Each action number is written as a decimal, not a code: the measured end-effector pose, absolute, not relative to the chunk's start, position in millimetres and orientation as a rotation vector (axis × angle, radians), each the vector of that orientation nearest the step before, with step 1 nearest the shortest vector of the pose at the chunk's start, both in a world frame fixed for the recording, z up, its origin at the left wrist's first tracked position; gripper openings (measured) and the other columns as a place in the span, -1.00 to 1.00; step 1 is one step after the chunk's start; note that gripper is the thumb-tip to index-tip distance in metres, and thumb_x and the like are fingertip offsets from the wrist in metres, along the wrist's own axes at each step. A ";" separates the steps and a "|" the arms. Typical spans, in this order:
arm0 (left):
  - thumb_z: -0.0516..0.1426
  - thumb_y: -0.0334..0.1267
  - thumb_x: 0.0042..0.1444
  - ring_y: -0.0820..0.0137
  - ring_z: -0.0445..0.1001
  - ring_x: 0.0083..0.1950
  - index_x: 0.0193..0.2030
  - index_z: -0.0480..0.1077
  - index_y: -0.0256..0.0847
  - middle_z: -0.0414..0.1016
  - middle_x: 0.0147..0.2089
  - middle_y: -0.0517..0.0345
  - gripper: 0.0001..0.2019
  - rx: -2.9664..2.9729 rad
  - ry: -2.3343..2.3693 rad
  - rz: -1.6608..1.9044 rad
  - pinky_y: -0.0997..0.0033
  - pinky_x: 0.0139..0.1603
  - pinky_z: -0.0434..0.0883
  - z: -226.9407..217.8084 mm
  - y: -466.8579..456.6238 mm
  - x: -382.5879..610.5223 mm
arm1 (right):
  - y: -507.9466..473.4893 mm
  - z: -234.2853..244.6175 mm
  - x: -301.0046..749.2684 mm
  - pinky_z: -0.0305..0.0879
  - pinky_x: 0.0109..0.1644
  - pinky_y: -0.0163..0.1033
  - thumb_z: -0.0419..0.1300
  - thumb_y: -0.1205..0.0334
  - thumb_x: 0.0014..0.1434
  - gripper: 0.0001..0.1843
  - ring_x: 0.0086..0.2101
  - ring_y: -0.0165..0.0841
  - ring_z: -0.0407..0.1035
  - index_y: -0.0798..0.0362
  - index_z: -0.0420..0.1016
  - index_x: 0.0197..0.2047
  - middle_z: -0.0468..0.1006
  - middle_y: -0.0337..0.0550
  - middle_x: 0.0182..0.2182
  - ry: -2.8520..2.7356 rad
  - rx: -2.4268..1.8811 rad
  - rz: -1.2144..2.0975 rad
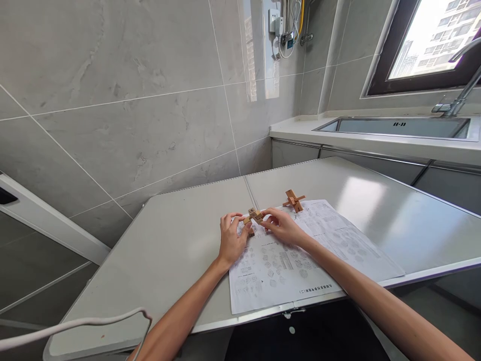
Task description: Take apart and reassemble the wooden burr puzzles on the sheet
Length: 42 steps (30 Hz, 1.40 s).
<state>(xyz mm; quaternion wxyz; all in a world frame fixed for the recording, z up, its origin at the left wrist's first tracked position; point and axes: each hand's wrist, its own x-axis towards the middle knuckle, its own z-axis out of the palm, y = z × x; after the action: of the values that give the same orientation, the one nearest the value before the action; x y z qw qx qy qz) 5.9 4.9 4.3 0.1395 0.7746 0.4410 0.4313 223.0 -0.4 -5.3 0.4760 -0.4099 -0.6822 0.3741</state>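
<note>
Between my two hands, just above the paper, is a partly joined wooden burr puzzle (256,215) of light notched blocks. My left hand (232,238) pinches its left side between thumb and fingers. On the right side, my right hand (282,225) grips it the same way. A darker wooden block (251,232) shows just below the puzzle, near my left thumb; whether it touches the sheet I cannot tell. Beyond my right hand, a second, reddish-brown wooden burr puzzle (293,200) rests at the sheet's far edge. The printed instruction sheet (285,281) lies beneath my hands.
The pale folding table (180,240) has a seam running away from me. Grey tiled wall (150,125) borders its far left side. A counter with a sink (398,128) and tap (456,103) stands at the back right. A white cable (93,321) crosses the near left corner.
</note>
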 end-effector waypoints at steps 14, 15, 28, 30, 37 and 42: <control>0.13 0.00 0.39 0.20 0.39 0.20 -0.09 0.52 -0.06 0.51 0.07 0.04 -0.77 2.096 1.204 1.223 0.12 0.25 0.36 9.3 4.2 7.5 | -8.0 11.3 232.0 0.37 -0.33 -0.26 0.30 -0.16 0.29 -0.49 -0.30 -0.34 0.51 0.03 0.52 0.12 0.57 -0.01 0.01 -1.549 -0.729 1.535; 0.13 0.01 0.39 0.19 0.40 0.20 -0.09 0.52 -0.06 0.51 0.07 0.03 -0.76 2.087 1.200 1.223 0.12 0.25 0.36 9.4 4.3 7.6 | -8.2 12.2 232.3 0.37 -0.32 -0.26 0.29 -0.16 0.30 -0.50 -0.33 -0.37 0.50 0.04 0.52 0.11 0.57 -0.01 0.01 -1.544 -0.710 1.563; 0.17 -0.17 0.33 0.21 0.46 0.07 -0.18 0.43 -0.10 0.54 -0.06 0.07 -0.90 2.046 1.369 1.266 0.15 0.12 0.39 -1.1 16.8 -0.1 | -9.9 8.5 221.5 0.33 -0.37 -0.25 0.27 -0.21 0.28 -0.52 -0.44 -0.39 0.37 0.02 0.52 0.01 0.57 -0.16 -0.27 -1.569 -0.840 1.361; 0.17 -0.11 0.33 0.18 0.45 0.07 -0.22 0.41 -0.11 0.53 -0.06 0.05 -0.84 2.125 1.436 1.289 0.12 0.13 0.39 0.6 19.9 -3.0 | -8.2 5.3 222.0 0.34 -0.38 -0.24 0.24 -0.22 0.29 -0.51 -0.44 -0.39 0.39 0.00 0.52 0.04 0.59 -0.13 -0.20 -1.546 -0.912 1.272; 0.17 -0.12 0.32 0.11 0.45 -0.02 -0.24 0.36 -0.11 0.53 -0.13 0.01 -0.84 2.528 1.677 1.198 0.04 0.02 0.38 7.8 27.8 -16.8 | -1.1 -6.5 223.5 0.32 -0.34 -0.19 0.19 -0.18 0.31 -0.59 -0.45 -0.28 0.43 0.01 0.53 -0.11 0.55 -0.21 -0.48 -1.502 -1.297 0.818; 0.16 -0.17 0.32 0.11 0.43 -0.01 -0.28 0.35 -0.11 0.53 -0.15 0.01 -0.85 2.687 1.708 1.077 0.04 0.03 0.37 5.3 27.7 -19.2 | 1.1 -12.4 220.4 0.34 -0.30 -0.17 0.18 -0.03 0.31 -0.73 -0.40 -0.27 0.47 0.01 0.50 -0.21 0.64 -0.13 -0.34 -1.573 -1.388 0.589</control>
<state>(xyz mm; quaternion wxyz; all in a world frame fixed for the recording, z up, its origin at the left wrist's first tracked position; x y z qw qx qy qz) -19.2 27.7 5.3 -0.1094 0.7946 0.5052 0.3184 220.4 1.1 -12.4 0.4631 -0.5645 -0.6399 0.2396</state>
